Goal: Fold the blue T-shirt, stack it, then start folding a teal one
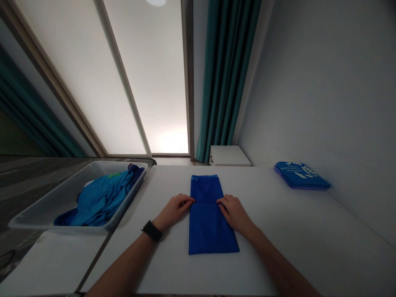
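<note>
A dark blue garment (208,222), folded into a long narrow strip, lies flat on the white table (278,222) in front of me. My left hand (175,209), with a black watch on its wrist, pinches the strip's left edge at mid length. My right hand (233,211) pinches the right edge at the same height. A crease runs across the cloth between the two hands.
A grey plastic bin (55,202) holding crumpled blue and teal clothes (102,198) sits at the left. A stack of folded blue garments with white print (301,175) lies at the back right by the wall. A small white cabinet (229,156) stands behind the table, beside teal curtains.
</note>
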`<state>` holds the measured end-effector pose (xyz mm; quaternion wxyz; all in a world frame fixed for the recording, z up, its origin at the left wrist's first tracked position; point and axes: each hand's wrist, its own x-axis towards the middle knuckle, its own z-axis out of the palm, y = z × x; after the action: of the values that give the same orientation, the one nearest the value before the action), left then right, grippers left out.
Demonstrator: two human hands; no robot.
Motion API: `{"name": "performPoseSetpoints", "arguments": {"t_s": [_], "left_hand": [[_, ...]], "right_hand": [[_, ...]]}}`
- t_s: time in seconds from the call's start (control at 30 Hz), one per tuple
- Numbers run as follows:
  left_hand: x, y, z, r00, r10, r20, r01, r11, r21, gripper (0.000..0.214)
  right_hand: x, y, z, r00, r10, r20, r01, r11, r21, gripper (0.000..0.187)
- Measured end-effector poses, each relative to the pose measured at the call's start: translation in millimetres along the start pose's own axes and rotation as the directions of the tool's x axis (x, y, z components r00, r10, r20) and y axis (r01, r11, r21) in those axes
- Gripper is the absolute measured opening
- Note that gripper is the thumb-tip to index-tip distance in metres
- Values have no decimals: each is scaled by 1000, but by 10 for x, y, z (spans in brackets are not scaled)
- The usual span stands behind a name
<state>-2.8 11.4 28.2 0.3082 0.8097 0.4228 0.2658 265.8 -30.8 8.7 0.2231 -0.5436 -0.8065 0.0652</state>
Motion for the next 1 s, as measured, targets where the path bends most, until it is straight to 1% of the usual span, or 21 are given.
{"name": "performPoseSetpoints", "arguments": {"t_s": [0.13, 0.3, 0.53, 0.8, 1.0], "left_hand": [[4, 32, -3, 999, 39, 10, -39, 999, 0, 27], [3, 69, -11, 998, 55, 27, -55, 998, 9, 26], [-8, 35, 27, 1000, 26, 11, -26, 998, 51, 25], [-7, 55, 32, 1000, 0, 27, -2, 998, 63, 23], [-12, 26, 40, 1000, 16, 18, -17, 998, 63, 21]], "right_hand": [[-5, 59, 35, 1000, -5, 4, 5, 1000, 26, 25], [-6, 80, 51, 1000, 2, -12, -2, 1000, 31, 26], [-10, 39, -2, 999, 40, -11, -40, 999, 29, 26], [-35, 10, -30, 999, 42, -34, -42, 999, -3, 26], [-38, 13, -43, 999, 41, -34, -41, 999, -6, 25]]}}
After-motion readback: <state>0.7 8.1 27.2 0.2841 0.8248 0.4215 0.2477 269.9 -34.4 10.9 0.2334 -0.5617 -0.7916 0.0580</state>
